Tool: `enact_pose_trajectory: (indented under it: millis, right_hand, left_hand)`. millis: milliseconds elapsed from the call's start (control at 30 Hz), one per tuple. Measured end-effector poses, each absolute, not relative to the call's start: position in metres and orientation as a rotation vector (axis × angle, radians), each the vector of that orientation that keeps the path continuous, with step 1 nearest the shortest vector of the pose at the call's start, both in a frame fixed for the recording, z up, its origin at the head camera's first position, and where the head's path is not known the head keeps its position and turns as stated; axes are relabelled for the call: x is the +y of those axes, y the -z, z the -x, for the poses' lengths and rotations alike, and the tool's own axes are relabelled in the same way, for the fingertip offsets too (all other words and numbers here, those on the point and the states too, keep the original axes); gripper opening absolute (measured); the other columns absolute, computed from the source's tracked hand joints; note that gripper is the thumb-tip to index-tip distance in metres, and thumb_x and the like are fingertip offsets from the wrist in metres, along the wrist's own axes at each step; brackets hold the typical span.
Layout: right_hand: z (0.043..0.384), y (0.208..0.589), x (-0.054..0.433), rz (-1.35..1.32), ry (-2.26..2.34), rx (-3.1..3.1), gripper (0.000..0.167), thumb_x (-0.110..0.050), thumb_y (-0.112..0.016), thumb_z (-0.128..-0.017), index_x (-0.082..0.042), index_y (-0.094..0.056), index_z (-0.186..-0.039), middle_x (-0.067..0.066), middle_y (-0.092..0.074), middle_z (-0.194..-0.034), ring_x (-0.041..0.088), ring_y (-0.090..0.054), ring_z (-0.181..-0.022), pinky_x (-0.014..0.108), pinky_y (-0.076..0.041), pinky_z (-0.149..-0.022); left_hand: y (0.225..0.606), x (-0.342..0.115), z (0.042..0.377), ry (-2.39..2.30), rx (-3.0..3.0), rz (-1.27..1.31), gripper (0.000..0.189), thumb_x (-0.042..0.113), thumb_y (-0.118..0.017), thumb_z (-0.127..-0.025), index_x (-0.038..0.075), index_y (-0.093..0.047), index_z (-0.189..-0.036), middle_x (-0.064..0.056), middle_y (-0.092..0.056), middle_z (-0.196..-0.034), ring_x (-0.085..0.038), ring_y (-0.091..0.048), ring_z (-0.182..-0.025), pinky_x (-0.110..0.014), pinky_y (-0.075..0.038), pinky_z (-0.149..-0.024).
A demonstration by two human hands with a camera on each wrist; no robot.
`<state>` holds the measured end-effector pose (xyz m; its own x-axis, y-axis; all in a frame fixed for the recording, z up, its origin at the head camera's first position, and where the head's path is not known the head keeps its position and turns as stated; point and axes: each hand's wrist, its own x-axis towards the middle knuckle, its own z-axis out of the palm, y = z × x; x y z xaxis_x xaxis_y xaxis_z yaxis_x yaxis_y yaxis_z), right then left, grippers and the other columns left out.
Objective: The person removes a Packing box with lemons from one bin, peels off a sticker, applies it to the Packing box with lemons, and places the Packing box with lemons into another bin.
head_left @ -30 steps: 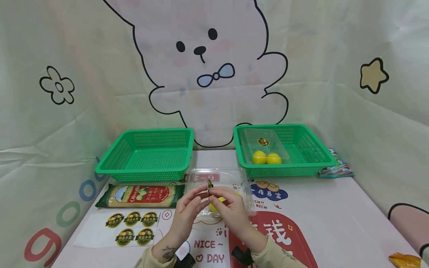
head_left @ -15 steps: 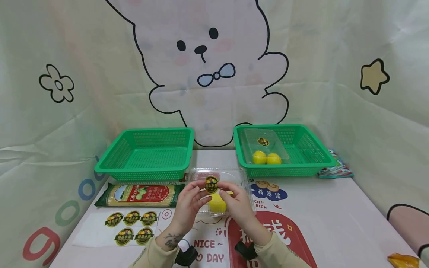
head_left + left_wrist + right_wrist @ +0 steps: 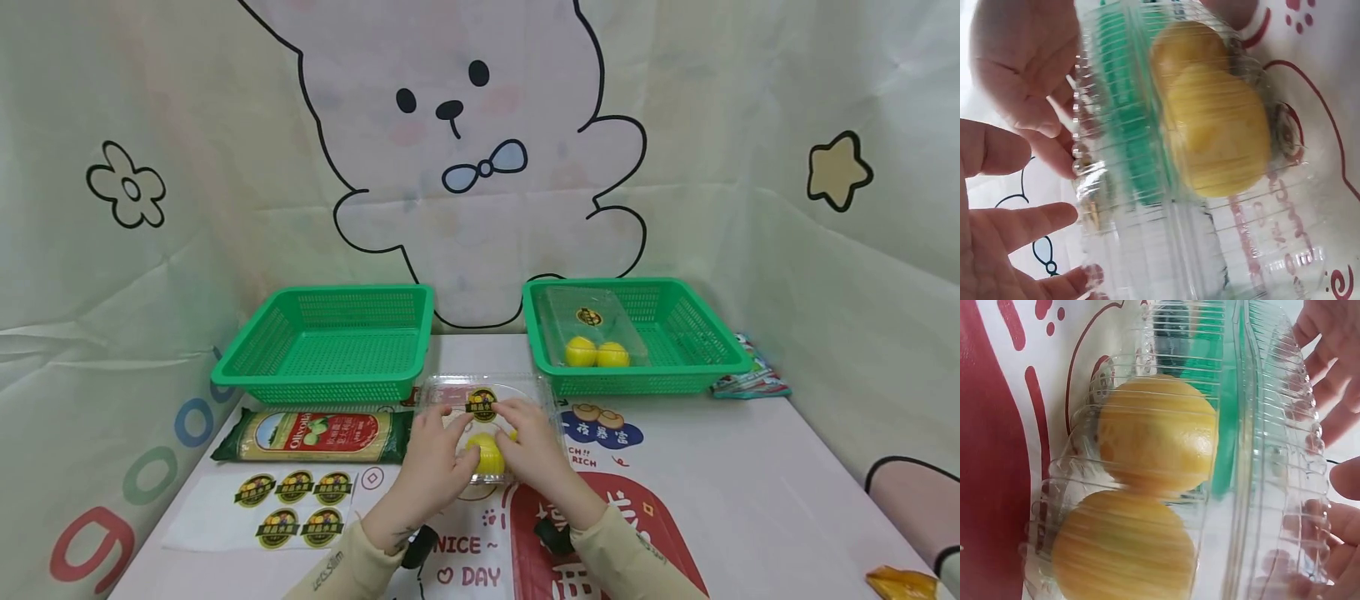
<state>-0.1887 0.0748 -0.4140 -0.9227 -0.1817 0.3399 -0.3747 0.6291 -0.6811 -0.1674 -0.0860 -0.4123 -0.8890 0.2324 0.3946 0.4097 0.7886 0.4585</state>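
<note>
A clear plastic clamshell box [image 3: 528,387] stands shut in front of me, with two round yellow fruits [image 3: 1157,434] inside; one fruit [image 3: 487,454] shows between my hands in the head view. On its lid lies a round black-and-gold sticker [image 3: 482,404]. My left hand [image 3: 433,462] rests on the lid left of the sticker, fingers spread. My right hand [image 3: 534,443] touches the sticker's right edge with its fingertips. In the left wrist view, the fingertips [image 3: 1060,215] of my left hand lie at the lid's ribbed edge.
White backing sheet [image 3: 202,517] with several more stickers lies at left, below a noodle packet [image 3: 322,437]. Two green baskets stand behind: the left basket [image 3: 322,392] and the right basket [image 3: 660,382], which holds another clear box [image 3: 592,300] with yellow fruits. A snack bag [image 3: 753,375] lies beside it.
The sticker, earlier held upright between both hands above the box, turned to face me and came down onto the lid. Both hands lowered with it, and the left fingers spread away from it.
</note>
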Motion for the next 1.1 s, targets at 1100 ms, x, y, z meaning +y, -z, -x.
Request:
enact_pose_trajectory:
  millis: [1100]
  right_hand:
    - [0.192, 0.424, 0.068, -0.583, -0.418, -2.971, 0.052, -0.045, -0.029, -0.098, -0.018, -0.042, -0.14, 0.0, -0.037, -0.147, 0.035, -0.017, -0.14, 0.064, -0.009, -0.108]
  left_hand:
    - [0.429, -0.079, 0.189, 0.238, -2.973, 0.64, 0.065, 0.048, -0.038, -0.091, 0.013, -0.032, -0.145, -0.004, -0.031, -0.15, -0.035, -0.019, -0.14, -0.067, -0.012, -0.105]
